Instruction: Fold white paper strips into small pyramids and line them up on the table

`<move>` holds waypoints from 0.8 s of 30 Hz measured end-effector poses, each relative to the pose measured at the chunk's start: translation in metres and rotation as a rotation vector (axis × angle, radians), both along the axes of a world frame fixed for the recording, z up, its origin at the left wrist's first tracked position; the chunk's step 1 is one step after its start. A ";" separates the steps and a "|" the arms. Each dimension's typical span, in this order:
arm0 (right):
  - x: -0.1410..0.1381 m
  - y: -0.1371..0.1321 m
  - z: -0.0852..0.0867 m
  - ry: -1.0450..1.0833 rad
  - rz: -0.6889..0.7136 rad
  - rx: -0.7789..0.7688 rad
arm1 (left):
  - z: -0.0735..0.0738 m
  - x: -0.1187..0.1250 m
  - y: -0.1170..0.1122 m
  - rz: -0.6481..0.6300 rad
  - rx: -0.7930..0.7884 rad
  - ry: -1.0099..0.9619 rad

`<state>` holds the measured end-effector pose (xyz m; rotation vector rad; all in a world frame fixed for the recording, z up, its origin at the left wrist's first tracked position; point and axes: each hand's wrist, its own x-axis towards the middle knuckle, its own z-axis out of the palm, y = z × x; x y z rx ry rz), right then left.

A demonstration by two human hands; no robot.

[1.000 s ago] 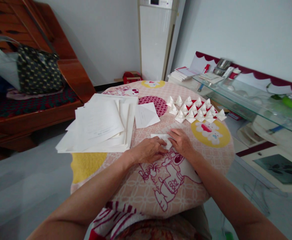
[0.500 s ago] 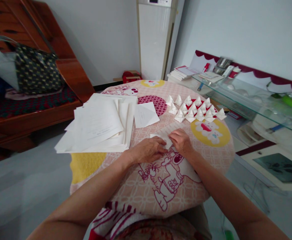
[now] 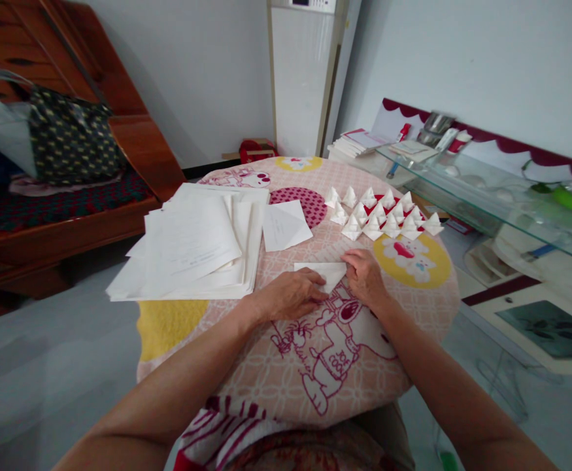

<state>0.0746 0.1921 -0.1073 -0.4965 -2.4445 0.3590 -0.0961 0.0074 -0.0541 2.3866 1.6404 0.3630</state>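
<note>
A folded white paper (image 3: 332,273) lies on the table, its straight edge at the far side and its shape narrowing towards me. My left hand (image 3: 298,292) bends over its left part, fingers curled and pressing it to the cloth. At the right corner, my right hand (image 3: 363,269) has thumb and fingers closed on the paper's edge. Part of the paper is hidden under the left fingers. Beyond my hands, to the right, stand several small folded paper shapes (image 3: 372,226) in rows. A loose square sheet (image 3: 286,224) with a crease lies ahead.
A pile of white sheets (image 3: 187,245) covers the table's left side. The round table has a patterned pink cloth (image 3: 286,366). At right is a glass shelf (image 3: 501,203) with odds and ends. A wooden bench (image 3: 138,154) holding a dark patterned bag (image 3: 72,134) stands at left.
My right hand has slid rightwards along the paper's far edge to its right corner, uncovering more of the paper. My left hand has stayed in place.
</note>
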 end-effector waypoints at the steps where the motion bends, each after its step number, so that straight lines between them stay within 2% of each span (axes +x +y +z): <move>1: 0.001 0.002 -0.001 -0.001 0.006 -0.006 | 0.000 0.000 0.000 0.000 -0.001 0.002; 24: 0.003 0.005 -0.003 0.027 0.013 0.006 | -0.002 0.000 0.000 0.009 -0.012 -0.008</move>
